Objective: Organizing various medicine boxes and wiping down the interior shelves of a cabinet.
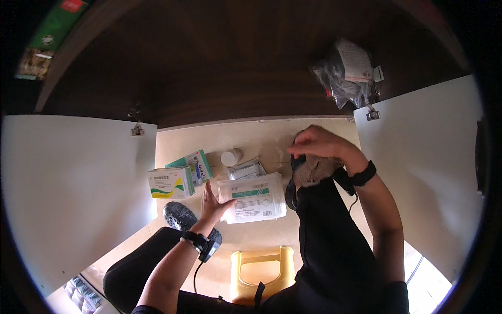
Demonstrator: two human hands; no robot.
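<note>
My left hand (213,206) is spread, with its thumb over the left edge of a stack of flat white packets (255,202) with a green printed band. I cannot tell whether the thumb touches the top packet. Just beyond the fingertips are a white, yellow and green medicine box (168,183) and a green and white box (202,163) leaning behind it. My right hand (319,141) is bent over my right foot (313,170), which wears a dark shoe. Its fingers are curled, and whatever may be between them is hidden.
A white-capped bottle (230,157) and a silvery packet (247,169) are behind the stack. White cabinet doors (86,188) (423,165) stand on both sides. Clear plastic bags (347,78) lie inside the dark cabinet (235,70). A yellow stool (262,271) is near me.
</note>
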